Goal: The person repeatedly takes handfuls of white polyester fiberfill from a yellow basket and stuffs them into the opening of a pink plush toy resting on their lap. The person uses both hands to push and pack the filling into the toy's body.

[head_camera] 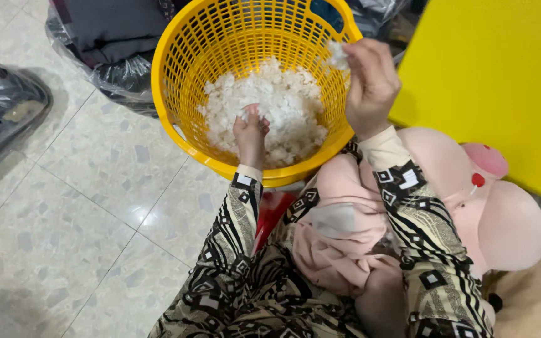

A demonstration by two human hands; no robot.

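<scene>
A round yellow plastic basket (183,75) with a slotted wall stands on the floor and holds a heap of white fluffy stuffing (283,106). My left hand (250,131) reaches down into the heap, fingers closed on a bit of stuffing. My right hand (370,84) is raised at the basket's right rim, pinching a small white tuft (338,55). A pink plush toy (471,206) with a limp, unfilled part lies across my lap under my right forearm. Both sleeves carry a black, white and tan pattern.
Clear plastic bags of dark cloth (108,44) lie behind the basket, another bag (1,106) at the far left. A large yellow surface (502,81) fills the upper right. The floor is pale speckled tile (76,213). A beige plush shape (533,300) sits at lower right.
</scene>
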